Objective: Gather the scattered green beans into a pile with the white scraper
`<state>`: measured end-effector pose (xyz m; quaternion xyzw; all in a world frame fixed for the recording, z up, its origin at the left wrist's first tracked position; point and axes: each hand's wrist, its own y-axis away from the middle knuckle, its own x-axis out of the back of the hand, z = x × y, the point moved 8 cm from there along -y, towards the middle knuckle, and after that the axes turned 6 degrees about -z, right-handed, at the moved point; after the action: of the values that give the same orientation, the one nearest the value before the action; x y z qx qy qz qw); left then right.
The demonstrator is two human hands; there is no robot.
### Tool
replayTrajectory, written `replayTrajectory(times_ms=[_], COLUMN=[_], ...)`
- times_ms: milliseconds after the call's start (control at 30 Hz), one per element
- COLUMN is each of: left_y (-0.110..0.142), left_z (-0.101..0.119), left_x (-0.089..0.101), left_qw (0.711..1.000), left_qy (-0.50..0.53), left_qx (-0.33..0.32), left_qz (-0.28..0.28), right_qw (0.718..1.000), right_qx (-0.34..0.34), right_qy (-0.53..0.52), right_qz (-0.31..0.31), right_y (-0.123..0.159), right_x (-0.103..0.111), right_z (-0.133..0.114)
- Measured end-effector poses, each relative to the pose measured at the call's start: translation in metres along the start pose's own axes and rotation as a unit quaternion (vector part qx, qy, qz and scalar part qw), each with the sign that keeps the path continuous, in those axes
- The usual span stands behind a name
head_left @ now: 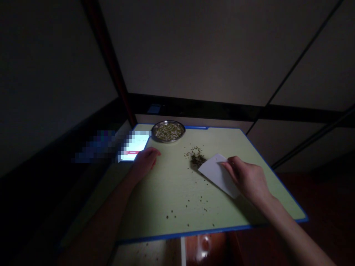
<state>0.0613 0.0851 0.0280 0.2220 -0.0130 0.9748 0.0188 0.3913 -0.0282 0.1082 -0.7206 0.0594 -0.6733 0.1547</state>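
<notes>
My right hand (248, 179) pinches the right part of a white sheet of stiff paper (217, 173). The sheet is tilted, and its left corner touches or nearly touches a small heap of dark green seeds or dried bits (197, 159) on the pale green board. My left hand (146, 160) rests at the board's left side with its fingers curled in; nothing shows in them. Beside it is a lit tablet screen (135, 146), partly blurred out. Past that hand stands a round steel dish (169, 140) with similar greenish bits spread over its bottom.
Loose bits (205, 210) lie scattered across the near part of the blue-edged board (155, 184). Behind the board rises a panelled wall or cabinet (194, 55). Below its front edge are a pale surface with specks and a shiny reddish-brown surface (205, 249). The light is dim.
</notes>
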Motion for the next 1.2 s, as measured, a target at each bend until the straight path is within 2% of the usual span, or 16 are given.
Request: replayTrajectory(times_ms=[200,367,533,633,767,867,967,1100,1200], left_y=[0.000,0.001,0.003,0.003,0.000,-0.001,-0.001,0.001,0.000], left_z=[0.001,0.001,0.004,0.003,-0.002,-0.003,-0.003,-0.002,-0.003], left_x=[0.000,-0.001,-0.001,-0.001,-0.001,-0.002,-0.002,-0.002,-0.002], left_qw=[1.000,1.000,1.000,1.000,1.000,1.000,1.000,1.000,1.000], left_qy=[0.005,0.009,0.015,0.012,0.010,0.007,0.011,0.009,0.008], left_qx=[0.007,0.012,0.010,0.007,0.012,0.009,0.007,0.012,0.009], left_qz=[0.002,0.003,0.007,0.005,-0.001,-0.005,-0.005,0.003,0.005], right_qw=[0.996,0.991,0.984,0.989,0.989,0.986,0.983,0.973,0.969], right_qx=[0.070,0.063,0.081,0.035,-0.059,-0.107,-0.128,-0.167,-0.194], right_qy=[-0.028,-0.068,-0.098,-0.100,-0.128,-0.126,-0.130,-0.135,-0.108], right_qz=[-0.051,-0.092,-0.124,-0.102,-0.046,-0.016,-0.032,-0.085,-0.111], right_y=[0.018,0.039,0.052,0.043,0.009,-0.022,-0.046,-0.052,-0.047], right_x=[0.008,0.011,0.009,0.011,0.012,0.002,-0.023,-0.063,-0.083], right_z=[0.002,0.023,0.020,0.030,0.067,0.093,0.106,0.108,0.099])
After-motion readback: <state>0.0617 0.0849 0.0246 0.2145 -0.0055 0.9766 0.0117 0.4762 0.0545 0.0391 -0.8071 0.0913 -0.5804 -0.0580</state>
